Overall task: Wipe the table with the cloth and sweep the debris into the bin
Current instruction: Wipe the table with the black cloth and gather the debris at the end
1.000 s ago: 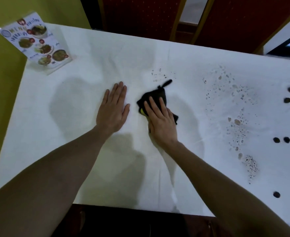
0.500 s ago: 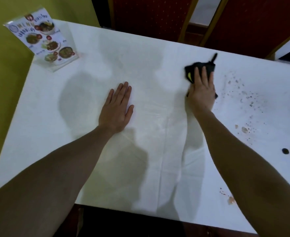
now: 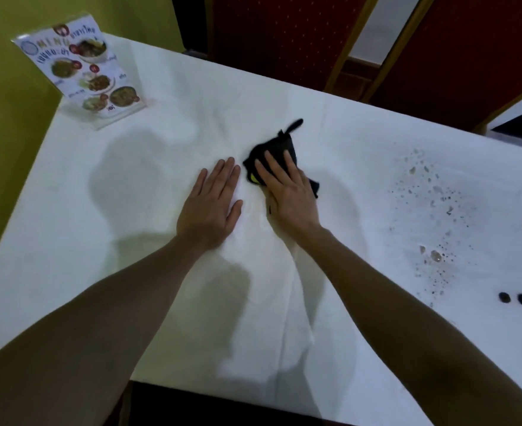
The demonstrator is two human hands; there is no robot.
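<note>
Far left, we see a yellow-green wall (image 3: 4, 124) and, at the table's back-left corner, a clear acrylic menu stand (image 3: 81, 72) standing tilted, printed with food photos. The table (image 3: 69, 241) is covered in a white tablecloth with creases running through the middle. Near centre, our left hand (image 3: 212, 207) lies flat, palm down, fingers straight and together, gripping nothing, just resting on the tablecloth. Just beside it on the right, fingertips nearly touching the cloth edge, our right hand (image 3: 287, 196) presses palm down on the black cloth (image 3: 279, 149), fingers spread over it, pinning rather than clenching it; whether the thumb curls under the fabric we cannot tell. The cloth is bunched, sits about mid-table, with a thin black tail sticking up and away at its far end, a small yellow patch showing at its left edge below the fingers, and a corner poking out to the right of the hand. Both bare forearms run from the near edge. Further right, well apart from the cloth, scattered debris (image 3: 432, 216): fine dark specks and a few pale crumbs in a loose band. At the far right edge, several larger dark lumps (image 3: 513, 298) lie on the tablecloth. Behind the table, red upholstered chairs (image 3: 284, 35) with wood frames.
</note>
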